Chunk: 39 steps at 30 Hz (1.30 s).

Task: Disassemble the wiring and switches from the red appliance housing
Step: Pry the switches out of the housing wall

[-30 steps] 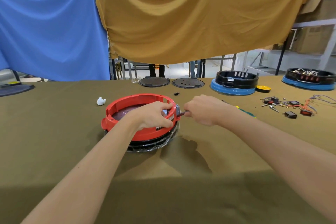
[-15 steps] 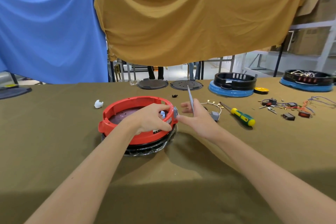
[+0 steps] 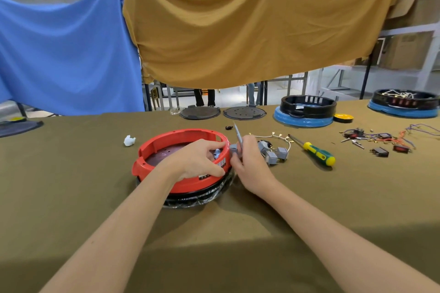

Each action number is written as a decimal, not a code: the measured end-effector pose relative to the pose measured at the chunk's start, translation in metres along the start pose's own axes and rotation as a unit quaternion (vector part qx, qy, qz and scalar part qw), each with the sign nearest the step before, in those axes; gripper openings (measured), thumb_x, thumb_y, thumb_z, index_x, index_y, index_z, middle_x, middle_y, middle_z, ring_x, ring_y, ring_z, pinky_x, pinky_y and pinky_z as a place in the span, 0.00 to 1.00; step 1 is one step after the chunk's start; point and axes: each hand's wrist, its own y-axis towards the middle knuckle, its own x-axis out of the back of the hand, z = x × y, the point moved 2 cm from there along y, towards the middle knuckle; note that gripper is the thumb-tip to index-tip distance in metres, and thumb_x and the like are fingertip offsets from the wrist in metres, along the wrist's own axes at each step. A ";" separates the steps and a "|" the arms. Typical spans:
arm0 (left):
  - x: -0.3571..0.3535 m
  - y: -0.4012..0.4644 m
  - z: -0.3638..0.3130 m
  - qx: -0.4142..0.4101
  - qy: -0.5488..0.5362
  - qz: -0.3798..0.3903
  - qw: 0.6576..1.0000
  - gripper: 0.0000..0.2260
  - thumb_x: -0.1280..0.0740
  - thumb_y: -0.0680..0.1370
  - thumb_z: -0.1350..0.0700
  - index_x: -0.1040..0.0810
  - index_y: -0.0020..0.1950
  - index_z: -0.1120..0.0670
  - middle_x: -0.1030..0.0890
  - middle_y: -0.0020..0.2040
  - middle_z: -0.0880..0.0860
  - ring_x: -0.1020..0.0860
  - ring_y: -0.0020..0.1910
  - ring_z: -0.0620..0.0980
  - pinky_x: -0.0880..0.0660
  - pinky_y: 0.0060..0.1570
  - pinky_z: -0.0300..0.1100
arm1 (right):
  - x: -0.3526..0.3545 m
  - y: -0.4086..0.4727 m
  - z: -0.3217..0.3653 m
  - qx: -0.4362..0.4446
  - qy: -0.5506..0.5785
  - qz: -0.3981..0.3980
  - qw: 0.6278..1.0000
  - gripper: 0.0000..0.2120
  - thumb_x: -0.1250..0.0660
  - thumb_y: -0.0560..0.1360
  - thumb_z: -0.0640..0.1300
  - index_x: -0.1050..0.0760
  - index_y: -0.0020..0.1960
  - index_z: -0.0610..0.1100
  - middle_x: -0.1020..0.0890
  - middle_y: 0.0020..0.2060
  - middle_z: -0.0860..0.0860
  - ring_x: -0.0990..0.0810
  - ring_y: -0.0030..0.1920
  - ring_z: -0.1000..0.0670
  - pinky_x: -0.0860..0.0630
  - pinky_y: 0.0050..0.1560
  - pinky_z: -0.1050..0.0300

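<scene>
Olive table point(image 3: 71, 197) | left hand point(image 3: 198, 159) grips red housing point(image 3: 166, 140) rim | right hand point(image 3: 250, 164) pinches thin grey tool point(image 3: 238, 135)

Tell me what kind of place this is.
Probably a workshop or factory bench for taking apart small appliances: several round housings, such as the red appliance housing, a screwdriver, and loose switches and wires on a cloth-covered table.

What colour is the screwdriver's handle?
Yellow and green, seen clearly in the head view: the screwdriver lies on the table, right of the hands.

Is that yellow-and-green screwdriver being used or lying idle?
Idle: the screwdriver lies flat on the table, apart from both hands.
</scene>
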 end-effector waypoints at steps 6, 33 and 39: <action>-0.003 -0.003 -0.003 -0.059 0.092 -0.061 0.992 0.26 0.28 0.72 0.54 0.27 0.70 0.46 0.21 0.33 0.47 0.27 0.30 0.43 0.27 0.37 0.41 | 0.047 0.002 -0.035 -0.124 0.019 -0.085 0.988 0.07 0.35 0.80 0.40 0.33 0.49 0.46 0.25 0.44 0.46 0.26 0.40 0.51 0.25 0.39 0.57; -0.030 -0.016 0.028 -0.218 0.392 -0.463 0.765 0.18 0.38 0.79 0.47 0.21 0.34 0.55 0.22 0.31 0.50 0.27 0.34 0.54 0.31 0.41 0.51 | 0.058 0.004 -0.053 -0.005 -0.175 -0.046 0.983 0.11 0.43 0.84 0.46 0.23 0.53 0.44 0.24 0.42 0.51 0.25 0.43 0.51 0.32 0.41 0.56; -0.029 -0.016 0.029 -0.221 0.378 -0.477 0.762 0.18 0.38 0.79 0.46 0.20 0.35 0.54 0.21 0.32 0.49 0.27 0.35 0.52 0.31 0.43 0.50 | 0.045 -0.004 -0.043 0.090 -0.280 0.068 0.953 0.09 0.40 0.82 0.46 0.26 0.61 0.50 0.21 0.54 0.53 0.21 0.53 0.50 0.27 0.47 0.58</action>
